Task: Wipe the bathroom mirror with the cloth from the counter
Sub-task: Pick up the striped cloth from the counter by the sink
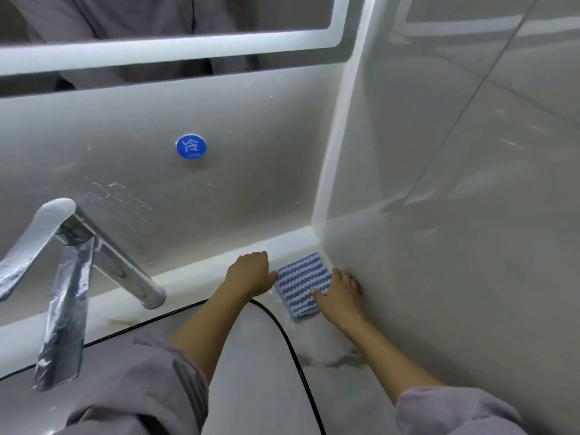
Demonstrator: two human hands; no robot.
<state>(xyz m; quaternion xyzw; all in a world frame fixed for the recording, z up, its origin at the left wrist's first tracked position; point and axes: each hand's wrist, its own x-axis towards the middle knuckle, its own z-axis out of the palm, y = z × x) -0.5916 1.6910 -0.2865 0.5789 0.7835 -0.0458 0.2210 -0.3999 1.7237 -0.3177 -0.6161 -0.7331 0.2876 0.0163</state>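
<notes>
A folded cloth (301, 282) with blue and white zigzag stripes lies on the marble counter (329, 381), tucked into the corner by the right wall. My left hand (251, 273) rests on the counter at the cloth's left edge, its thumb touching the fabric. My right hand (340, 296) is at the cloth's right side against the wall, thumb laid across the top of the cloth and fingers along its right edge. The mirror (131, 36), with a lit white band, hangs above the backsplash and reflects a grey garment.
A chrome faucet (78, 255) stands at the left over the white basin (251, 372), whose rim is outlined in black. A round blue "cold" sticker (190, 147) is on the splashed backsplash. A glossy tiled wall (455, 183) closes the right side.
</notes>
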